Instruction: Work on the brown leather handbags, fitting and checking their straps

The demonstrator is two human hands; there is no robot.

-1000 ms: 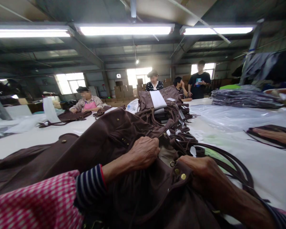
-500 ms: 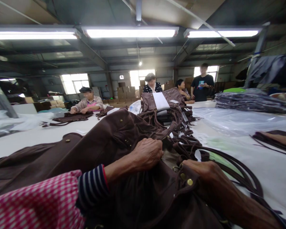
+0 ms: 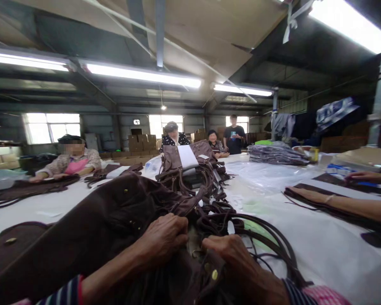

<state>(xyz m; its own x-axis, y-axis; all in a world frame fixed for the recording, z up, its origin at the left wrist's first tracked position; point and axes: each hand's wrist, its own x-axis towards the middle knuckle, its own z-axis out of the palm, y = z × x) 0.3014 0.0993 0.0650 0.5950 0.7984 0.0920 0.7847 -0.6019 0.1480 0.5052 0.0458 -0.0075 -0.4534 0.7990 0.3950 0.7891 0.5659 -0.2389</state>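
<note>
A dark brown handbag [image 3: 178, 281] with brass-coloured studs and a metal ring fills the lower middle, its mouth partly open. My left hand [image 3: 167, 235] is closed around the left side of its top edge. On the opposite edge, beside the ring, my right hand [image 3: 230, 250] pinches the fabric; some of its fingers are hidden. Long brown straps [image 3: 282, 237] loop out past my right hand. Another large stretch of brown bag material [image 3: 92, 220] lies under and left of my left forearm; I cannot tell where one bag ends and another begins.
Ahead rises a stack of brown handbags [image 3: 206, 152], the top one wrapped with a white paper band [image 3: 187, 156]. Across the white table [image 3: 333, 250], a co-worker's hands [image 3: 314, 197] rest on flat brown pieces. Plastic-wrapped goods [image 3: 276, 152] stand behind. Several people are beyond.
My view has swung right and tilted, so a co-worker's arms at the right show more. Both my hands keep their hold on the handbag and sit a little closer together.
</note>
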